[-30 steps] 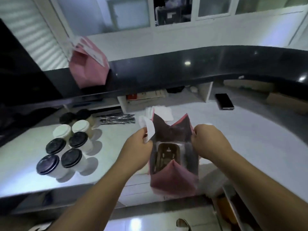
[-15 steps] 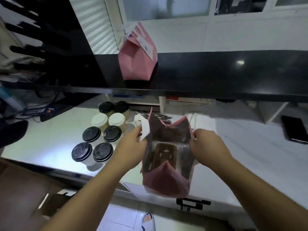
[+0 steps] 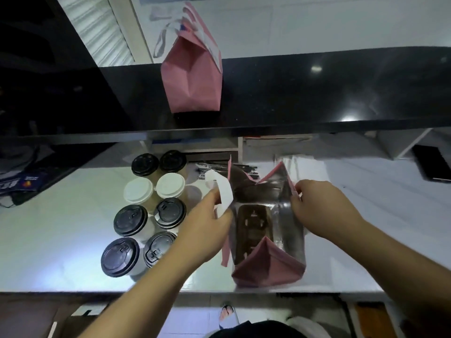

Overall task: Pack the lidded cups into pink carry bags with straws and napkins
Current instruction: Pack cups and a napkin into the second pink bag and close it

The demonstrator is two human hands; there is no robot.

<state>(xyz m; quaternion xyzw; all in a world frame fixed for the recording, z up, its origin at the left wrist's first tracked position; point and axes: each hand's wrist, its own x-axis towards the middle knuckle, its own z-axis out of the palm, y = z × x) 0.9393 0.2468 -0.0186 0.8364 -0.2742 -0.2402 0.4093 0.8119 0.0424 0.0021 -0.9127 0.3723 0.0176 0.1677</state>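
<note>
From the head view I see my left hand (image 3: 207, 225) gripping the white handle (image 3: 223, 191) and my right hand (image 3: 317, 206) pinching the far rim of the open pink carry bag (image 3: 268, 267) on the white counter (image 3: 61, 240). Eight lidded cups (image 3: 146, 211) stand just left of it.

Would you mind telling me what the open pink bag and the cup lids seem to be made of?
Open pink bag: matte pink outside, probably paper or nonwoven fabric, since it holds sharp creases; its inside looks like silver foil lining, as it glints.
Black lids and white lids: most likely moulded plastic, with a dull sheen and raised sip tabs on the black ones.
</note>
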